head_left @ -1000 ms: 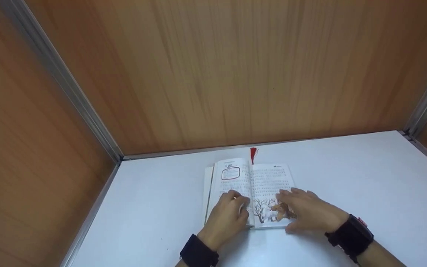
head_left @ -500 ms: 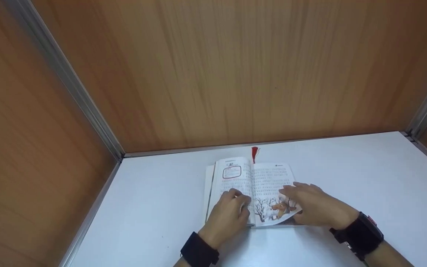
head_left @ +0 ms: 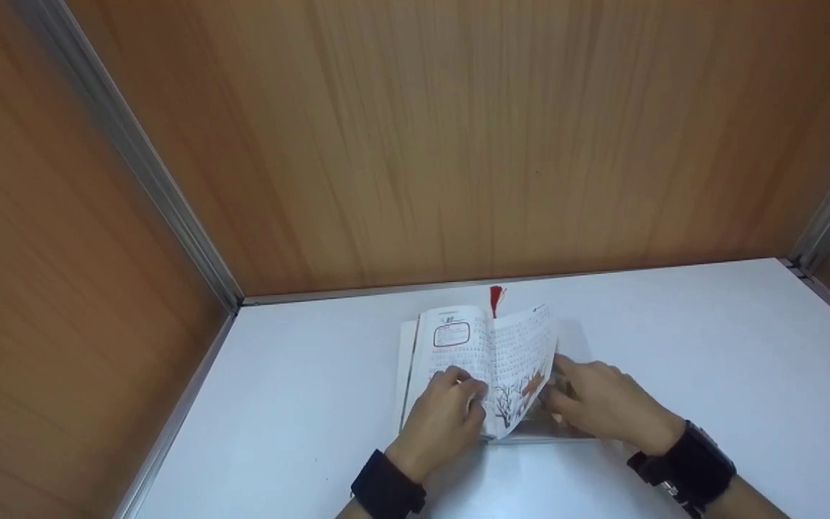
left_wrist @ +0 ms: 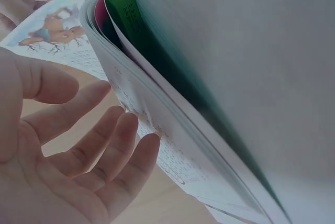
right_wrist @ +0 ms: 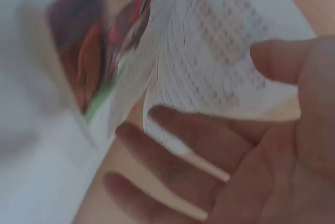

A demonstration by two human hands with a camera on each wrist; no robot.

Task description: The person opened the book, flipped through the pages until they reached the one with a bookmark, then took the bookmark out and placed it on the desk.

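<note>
At lower centre of the head view, the book (head_left: 483,367) is lying open on the bench (head_left: 674,346), the left hand (head_left: 444,418) pressing relaxed on its left page while the right hand (head_left: 602,407), fingers under the lifting page (head_left: 527,367), should be turning it gently leftward to avoid creasing.

The right hand (right_wrist: 251,150) is very close and blurry. Its fingers (right_wrist: 183,130) touch a page (right_wrist: 209,51) with small print. More pages of the book (right_wrist: 99,51) show bright colors.
</note>
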